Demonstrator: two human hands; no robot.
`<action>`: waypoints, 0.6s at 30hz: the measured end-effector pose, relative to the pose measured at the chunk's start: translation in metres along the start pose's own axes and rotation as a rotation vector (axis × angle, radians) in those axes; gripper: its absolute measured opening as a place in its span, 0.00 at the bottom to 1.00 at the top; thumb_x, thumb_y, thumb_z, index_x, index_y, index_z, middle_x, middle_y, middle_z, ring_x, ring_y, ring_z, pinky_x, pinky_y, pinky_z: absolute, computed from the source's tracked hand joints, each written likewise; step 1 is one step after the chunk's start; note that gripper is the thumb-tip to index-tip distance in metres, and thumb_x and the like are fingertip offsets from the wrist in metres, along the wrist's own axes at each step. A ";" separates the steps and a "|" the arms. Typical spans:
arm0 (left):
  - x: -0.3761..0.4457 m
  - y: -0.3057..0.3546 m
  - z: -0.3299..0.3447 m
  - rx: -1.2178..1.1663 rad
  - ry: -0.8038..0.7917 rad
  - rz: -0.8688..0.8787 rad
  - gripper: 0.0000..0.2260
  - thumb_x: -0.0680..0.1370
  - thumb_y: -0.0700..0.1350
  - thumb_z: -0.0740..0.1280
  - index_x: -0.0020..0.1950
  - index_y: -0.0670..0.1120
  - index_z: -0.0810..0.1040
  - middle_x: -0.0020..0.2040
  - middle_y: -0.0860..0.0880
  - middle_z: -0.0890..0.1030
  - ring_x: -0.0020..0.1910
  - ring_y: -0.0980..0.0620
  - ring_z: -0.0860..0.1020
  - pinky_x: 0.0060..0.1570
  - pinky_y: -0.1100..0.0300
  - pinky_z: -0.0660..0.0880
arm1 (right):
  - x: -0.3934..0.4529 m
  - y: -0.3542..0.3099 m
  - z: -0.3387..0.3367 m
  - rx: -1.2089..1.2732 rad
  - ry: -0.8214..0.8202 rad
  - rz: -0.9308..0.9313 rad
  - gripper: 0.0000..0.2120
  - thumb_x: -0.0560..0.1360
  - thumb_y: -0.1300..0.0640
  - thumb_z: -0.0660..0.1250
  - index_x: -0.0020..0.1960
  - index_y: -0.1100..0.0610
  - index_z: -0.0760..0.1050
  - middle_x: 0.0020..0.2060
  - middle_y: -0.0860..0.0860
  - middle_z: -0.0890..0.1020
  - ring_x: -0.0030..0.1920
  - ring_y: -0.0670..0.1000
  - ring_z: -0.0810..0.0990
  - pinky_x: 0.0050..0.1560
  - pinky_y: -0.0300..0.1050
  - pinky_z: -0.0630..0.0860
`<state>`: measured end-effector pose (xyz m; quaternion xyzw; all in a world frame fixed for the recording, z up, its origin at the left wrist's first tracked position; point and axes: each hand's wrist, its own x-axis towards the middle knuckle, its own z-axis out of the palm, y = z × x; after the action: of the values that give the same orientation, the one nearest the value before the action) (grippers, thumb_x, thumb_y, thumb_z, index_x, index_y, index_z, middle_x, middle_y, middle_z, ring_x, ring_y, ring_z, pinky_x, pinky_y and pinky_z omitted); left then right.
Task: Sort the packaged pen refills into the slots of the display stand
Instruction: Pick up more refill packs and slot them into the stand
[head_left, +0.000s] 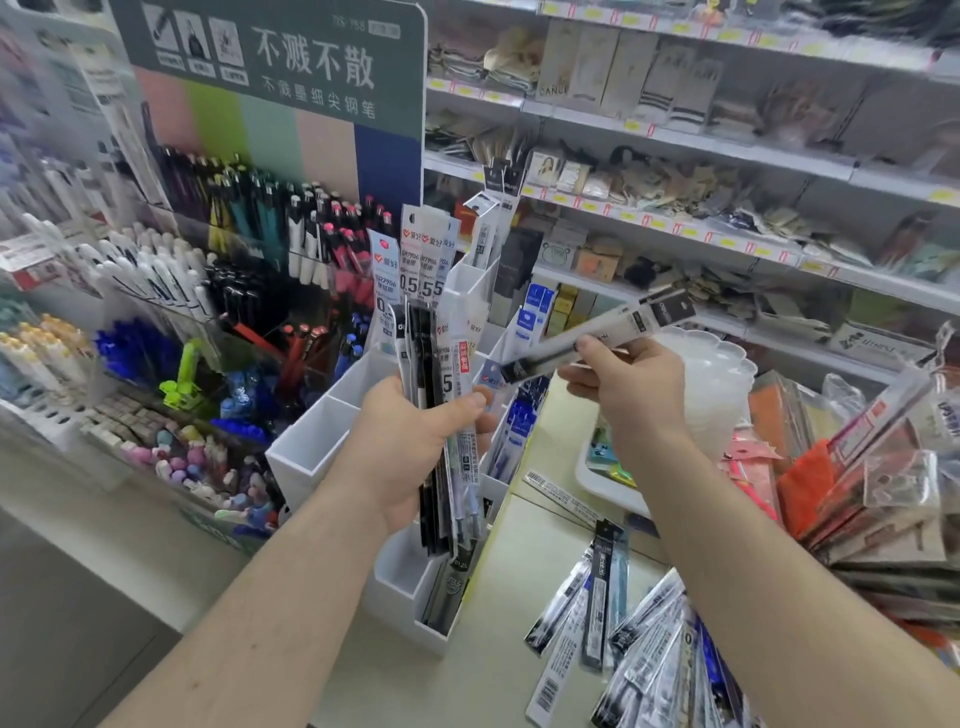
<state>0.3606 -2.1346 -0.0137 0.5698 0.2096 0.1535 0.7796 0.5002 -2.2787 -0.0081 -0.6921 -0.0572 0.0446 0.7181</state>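
Over the white plastic display stand (311, 447): left hand (415, 441) grips a fanned refill bundle (441, 395), right hand (623, 379) pinches one clear packet (597, 332); several slots bare, loose packets (639, 639) remain on desk (550, 431)

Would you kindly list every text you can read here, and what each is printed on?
"不溅不散": green sign above the pens.
"0.5": refill packs in the left hand.
"DANU": beige package on the shelf.
Pack in the right hand, loose packs, yellow price tags: too blurred.
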 end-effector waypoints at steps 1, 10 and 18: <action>0.001 0.004 0.002 -0.017 -0.007 0.019 0.07 0.76 0.36 0.71 0.53 0.41 0.78 0.38 0.46 0.86 0.36 0.50 0.83 0.38 0.53 0.82 | 0.006 -0.006 0.007 0.007 -0.007 -0.016 0.04 0.77 0.64 0.70 0.44 0.58 0.79 0.31 0.52 0.85 0.34 0.51 0.85 0.38 0.45 0.83; 0.005 0.033 -0.004 -0.039 0.011 0.126 0.10 0.76 0.35 0.71 0.56 0.34 0.78 0.38 0.43 0.85 0.38 0.45 0.83 0.44 0.48 0.82 | 0.067 -0.061 0.067 -0.228 -0.002 -0.230 0.11 0.75 0.57 0.74 0.35 0.53 0.80 0.34 0.54 0.85 0.41 0.57 0.86 0.46 0.59 0.82; 0.005 0.033 -0.010 -0.056 0.012 0.118 0.07 0.77 0.33 0.70 0.54 0.38 0.79 0.41 0.45 0.86 0.40 0.48 0.84 0.43 0.49 0.82 | 0.111 -0.057 0.097 -0.528 -0.061 -0.263 0.11 0.74 0.53 0.74 0.40 0.60 0.82 0.39 0.55 0.84 0.43 0.56 0.81 0.52 0.54 0.80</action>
<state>0.3597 -2.1139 0.0138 0.5584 0.1758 0.2082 0.7836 0.5949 -2.1693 0.0545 -0.8399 -0.1778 -0.0445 0.5109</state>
